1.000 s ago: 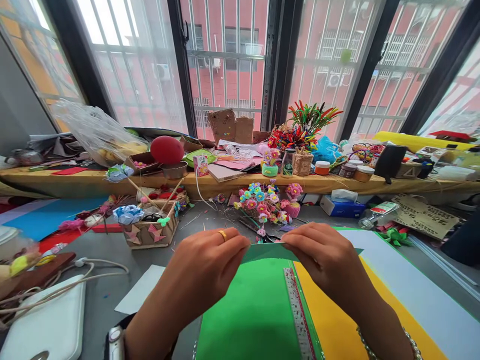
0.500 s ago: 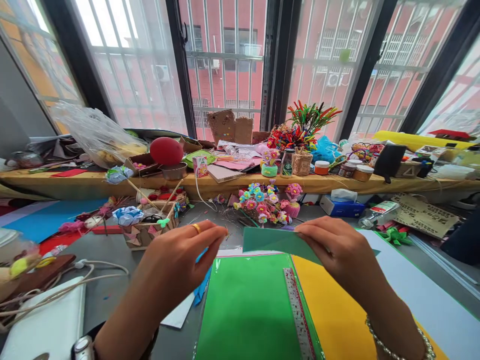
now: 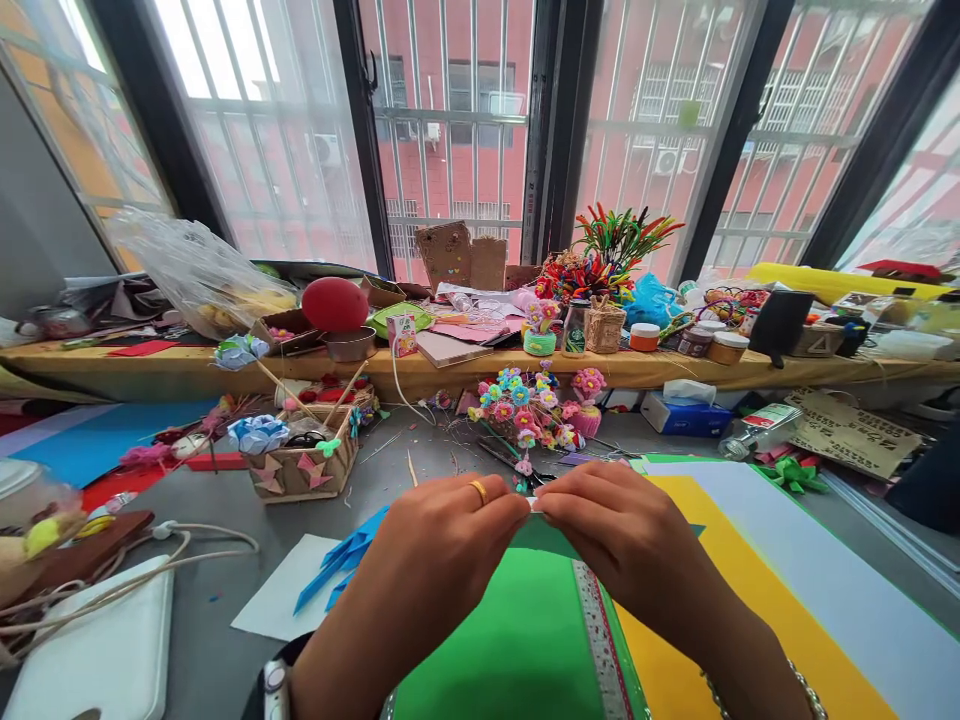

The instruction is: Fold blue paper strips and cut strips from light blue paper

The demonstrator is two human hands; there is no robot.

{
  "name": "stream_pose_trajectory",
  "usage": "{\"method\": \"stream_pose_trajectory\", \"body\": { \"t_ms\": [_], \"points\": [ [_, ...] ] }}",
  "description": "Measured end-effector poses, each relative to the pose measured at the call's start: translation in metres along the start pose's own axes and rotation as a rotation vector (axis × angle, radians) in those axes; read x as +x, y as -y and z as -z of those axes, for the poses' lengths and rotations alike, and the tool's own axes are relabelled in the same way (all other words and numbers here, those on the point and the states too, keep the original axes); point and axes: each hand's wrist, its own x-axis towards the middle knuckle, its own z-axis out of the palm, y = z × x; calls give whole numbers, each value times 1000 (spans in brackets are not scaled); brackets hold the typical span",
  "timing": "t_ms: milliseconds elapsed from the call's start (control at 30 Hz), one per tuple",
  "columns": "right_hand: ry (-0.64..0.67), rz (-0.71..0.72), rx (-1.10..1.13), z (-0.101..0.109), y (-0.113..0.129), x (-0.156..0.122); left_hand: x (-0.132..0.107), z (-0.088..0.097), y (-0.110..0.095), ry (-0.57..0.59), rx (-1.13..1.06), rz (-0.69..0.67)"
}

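Observation:
In the middle of the view, my left hand [image 3: 442, 545] and my right hand [image 3: 626, 525] meet with their fingertips almost touching. Both are closed in a pinch on the top edge of a dark green sheet of paper [image 3: 546, 538]. A small white bit shows between the fingertips. Much of the sheet hides behind my right hand, with one corner peeking out past its back. Below lies a bright green pack of paper [image 3: 517, 640] in a clear sleeve, with a patterned ruler [image 3: 596, 630] along its right side.
Yellow paper [image 3: 675, 640] and a white sheet [image 3: 787, 560] lie to the right. Left of my hands are folded blue paper [image 3: 337, 565] and a cardboard basket [image 3: 300, 475]. Crocheted flowers [image 3: 521, 400] stand behind, near a tissue box [image 3: 686, 412]. A cluttered ledge [image 3: 465, 375] runs under the window.
My left hand has moved right and down to meet my right hand and pinches the green paper. My right hand has shifted slightly left and lower, still holding the paper.

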Motion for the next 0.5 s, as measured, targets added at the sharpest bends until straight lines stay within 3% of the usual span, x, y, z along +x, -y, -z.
{"method": "stream_pose_trajectory", "body": {
  "t_ms": [267, 500],
  "points": [
    [26, -57, -2, 6, -12, -4, -2, 6, 12, -24, 23, -14],
    [10, -189, -132, 19, -40, -11, -15, 14, 42, -74, 146, 55]
  ]
}}
